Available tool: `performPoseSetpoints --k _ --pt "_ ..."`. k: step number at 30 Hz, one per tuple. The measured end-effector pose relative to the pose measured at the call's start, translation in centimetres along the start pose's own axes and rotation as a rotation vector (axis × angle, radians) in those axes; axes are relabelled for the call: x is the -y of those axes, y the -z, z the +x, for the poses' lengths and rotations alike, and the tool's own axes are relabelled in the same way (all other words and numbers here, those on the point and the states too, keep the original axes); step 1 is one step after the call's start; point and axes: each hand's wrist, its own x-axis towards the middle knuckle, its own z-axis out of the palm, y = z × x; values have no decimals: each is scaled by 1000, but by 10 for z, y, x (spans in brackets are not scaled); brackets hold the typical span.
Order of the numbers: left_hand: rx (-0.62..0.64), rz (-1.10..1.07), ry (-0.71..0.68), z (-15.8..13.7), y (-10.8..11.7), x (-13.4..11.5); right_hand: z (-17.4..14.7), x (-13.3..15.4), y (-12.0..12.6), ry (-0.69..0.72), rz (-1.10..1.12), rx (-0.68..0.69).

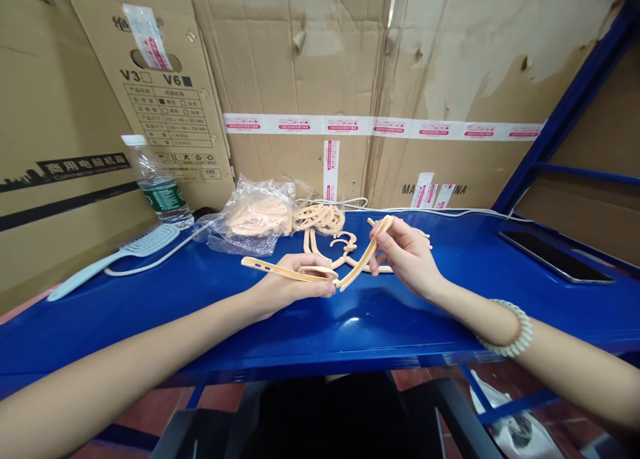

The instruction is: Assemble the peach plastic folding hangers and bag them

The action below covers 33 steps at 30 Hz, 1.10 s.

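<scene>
My left hand (295, 282) is closed around a beige plastic hanger arm (263, 266), whose slotted end sticks out to the left. Pinched in my right hand (407, 256) is a second curved beige hanger arm (361, 264), slanting down to the left. The lower end of that arm meets or nearly meets the piece at my left fingertips; whether they are joined I cannot tell. Just behind both hands, beige hanger parts with a hook (345, 240) lie on the blue table (350, 336), partly hidden by my right hand.
At the back are a clear plastic bag (257, 216) of beige parts and a pile of beige hooks (320, 217). A water bottle (159, 189) and pale blue hairbrush (125, 252) are to the left. A phone (555, 256) lies right. Cardboard (300, 66) walls the back; a white cable (440, 211) runs along it.
</scene>
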Motion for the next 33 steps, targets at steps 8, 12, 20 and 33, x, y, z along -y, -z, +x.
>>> performPoseSetpoints --k 8,12,20,33 --pt "8 58 -14 2 4 4 0 6 1 9 4 -15" --pt "29 78 -3 1 5 5 -1 10 -1 47 -17 46" --pt "100 49 5 0 4 4 -5 8 -1 97 -49 105" --pt "58 -28 -4 -2 -4 2 -9 9 -5 165 -33 184"
